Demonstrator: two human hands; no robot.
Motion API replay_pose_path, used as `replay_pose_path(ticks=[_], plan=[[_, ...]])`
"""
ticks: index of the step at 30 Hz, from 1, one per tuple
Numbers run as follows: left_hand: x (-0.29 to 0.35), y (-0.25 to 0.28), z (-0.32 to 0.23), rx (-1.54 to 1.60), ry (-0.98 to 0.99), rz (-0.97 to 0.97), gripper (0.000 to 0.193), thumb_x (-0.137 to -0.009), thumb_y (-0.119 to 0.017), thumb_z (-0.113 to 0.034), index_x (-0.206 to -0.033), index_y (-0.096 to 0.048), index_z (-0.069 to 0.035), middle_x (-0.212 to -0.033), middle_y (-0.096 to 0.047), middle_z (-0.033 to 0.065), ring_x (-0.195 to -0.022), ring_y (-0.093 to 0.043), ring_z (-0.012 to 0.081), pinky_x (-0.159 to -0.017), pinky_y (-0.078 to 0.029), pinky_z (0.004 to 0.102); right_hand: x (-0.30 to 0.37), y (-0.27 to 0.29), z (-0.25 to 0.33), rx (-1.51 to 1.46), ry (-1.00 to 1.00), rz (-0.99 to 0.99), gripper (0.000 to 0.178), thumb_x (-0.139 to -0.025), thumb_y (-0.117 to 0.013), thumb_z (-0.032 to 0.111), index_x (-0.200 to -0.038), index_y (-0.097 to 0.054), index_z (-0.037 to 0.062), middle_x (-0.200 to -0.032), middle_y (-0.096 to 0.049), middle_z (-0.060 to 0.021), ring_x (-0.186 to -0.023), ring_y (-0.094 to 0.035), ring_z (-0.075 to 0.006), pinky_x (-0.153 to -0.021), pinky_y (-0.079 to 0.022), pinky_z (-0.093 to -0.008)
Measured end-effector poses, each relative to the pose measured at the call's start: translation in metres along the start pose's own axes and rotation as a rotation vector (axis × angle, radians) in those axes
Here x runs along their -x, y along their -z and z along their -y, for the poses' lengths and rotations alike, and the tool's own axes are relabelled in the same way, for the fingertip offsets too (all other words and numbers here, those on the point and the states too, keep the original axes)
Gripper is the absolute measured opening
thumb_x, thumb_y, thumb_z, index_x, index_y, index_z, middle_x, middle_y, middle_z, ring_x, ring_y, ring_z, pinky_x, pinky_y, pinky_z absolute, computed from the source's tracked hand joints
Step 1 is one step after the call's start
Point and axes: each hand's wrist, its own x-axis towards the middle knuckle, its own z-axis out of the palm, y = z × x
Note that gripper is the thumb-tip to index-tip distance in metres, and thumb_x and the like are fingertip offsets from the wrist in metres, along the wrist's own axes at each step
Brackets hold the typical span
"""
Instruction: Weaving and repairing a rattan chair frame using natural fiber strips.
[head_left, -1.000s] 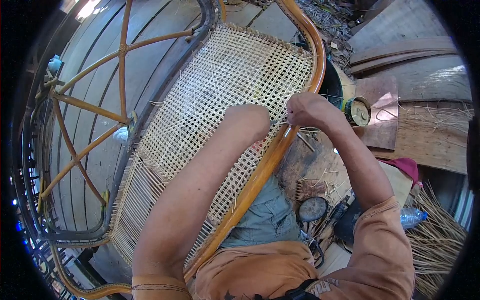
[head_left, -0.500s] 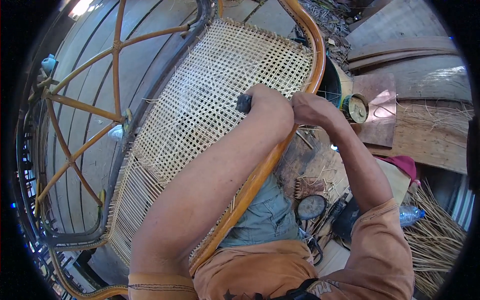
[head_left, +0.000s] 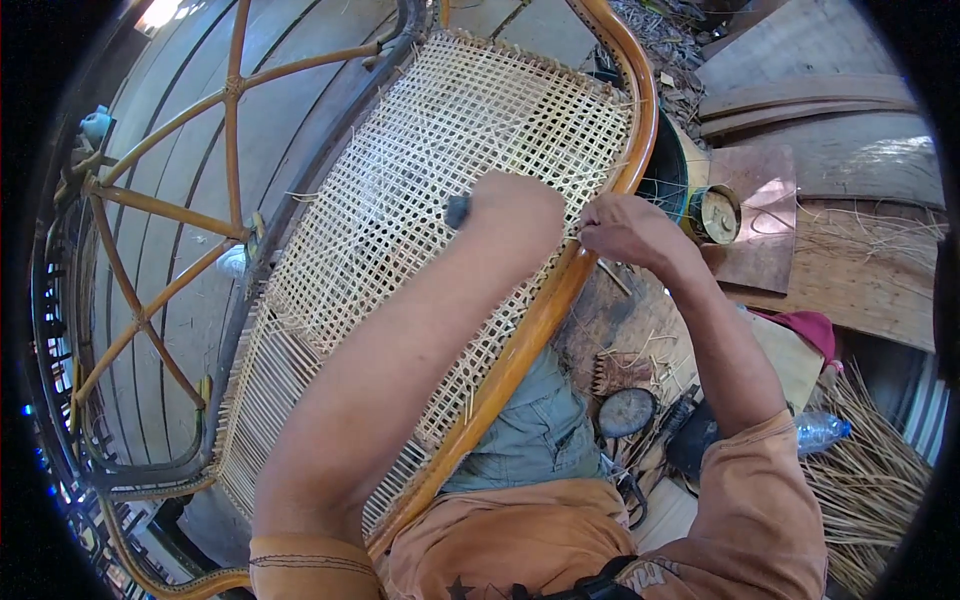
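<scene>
Across the middle of the head view, I have a pale woven cane panel (head_left: 440,170) set inside a glossy orange-brown curved wooden frame (head_left: 517,355), whose right rail runs from far right to near left, passing over the wearer's grey-green trousers (head_left: 525,425). Most of the panel is open mesh; its near left part shows mainly parallel strands. Over the panel's right side I see the left grip (head_left: 515,215), back of the hand up, clamped on a dark stubby handle (head_left: 457,211) whose end juts out to the left. Whether that hand touches the mesh I cannot tell. Just to its right, the right grip (head_left: 622,228) is at the right rail, fingers curled under; the fingertips are hidden from me, so I cannot say whether they are together or clamped on a strand.

On the far left I make out a brown lattice of rattan poles (head_left: 232,160). To the right, past the right forearm, are a round yellow-green tin (head_left: 717,215) beside a flat reddish-brown board (head_left: 750,175), and, nearer, a clear plastic bottle with a blue cap (head_left: 820,432).
</scene>
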Motion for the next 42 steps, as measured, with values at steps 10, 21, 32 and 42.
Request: replay_pose_path(ticks=[10, 21, 32, 42], plan=[[-0.008, 0.005, 0.012, -0.074, -0.057, 0.064, 0.022, -0.078, -0.059, -0.019, -0.091, -0.070, -0.007, -0.090, -0.068, 0.0118, -0.085, -0.066, 0.0267, -0.069, -0.052, 0.0355, 0.013, -0.011, 0.021, 0.095, -0.164, -0.172, 0.021, -0.082, -0.053, 0.024, -0.079, -0.064, 0.0064, -0.072, -0.065, -0.0161, -0.071, -0.065, -0.0341, -0.063, -0.050, -0.0433], [0.015, 0.008, 0.041, -0.017, 0.134, 0.012, 0.046, -0.080, -0.059, -0.047, -0.089, -0.068, -0.003, -0.089, -0.068, 0.0136, -0.084, -0.066, 0.0278, -0.073, -0.051, 0.0404, 0.010, 0.009, 0.025, 0.045, -0.260, -0.108, 0.021, -0.084, -0.055, 0.025, -0.084, -0.061, 0.0045, -0.079, -0.064, -0.0164, -0.076, -0.063, -0.0331, -0.069, -0.048, -0.0428], [0.028, -0.007, 0.033, 0.102, 0.108, -0.049, 0.047, -0.084, -0.054, -0.047, -0.086, -0.068, -0.003, -0.085, -0.067, 0.0140, -0.080, -0.066, 0.0303, -0.071, -0.050, 0.0403, 0.017, -0.004, 0.041, -0.396, -0.145, -0.224, 0.022, -0.081, -0.058, 0.022, -0.085, -0.065, 0.0011, -0.065, -0.059, -0.0164, -0.061, -0.060, -0.0279, -0.060, -0.045, -0.0387], [0.004, -0.002, 0.009, -0.121, -0.041, -0.031, 0.020, -0.080, -0.054, -0.014, -0.089, -0.070, -0.007, -0.089, -0.068, 0.0118, -0.085, -0.067, 0.0256, -0.070, -0.051, 0.0366, 0.012, -0.004, 0.036, -0.235, -0.130, -0.180, 0.022, -0.074, -0.055, 0.017, -0.072, -0.060, -0.0038, -0.064, -0.055, -0.0244, -0.061, -0.058, -0.0379, -0.060, -0.047, -0.0412]])
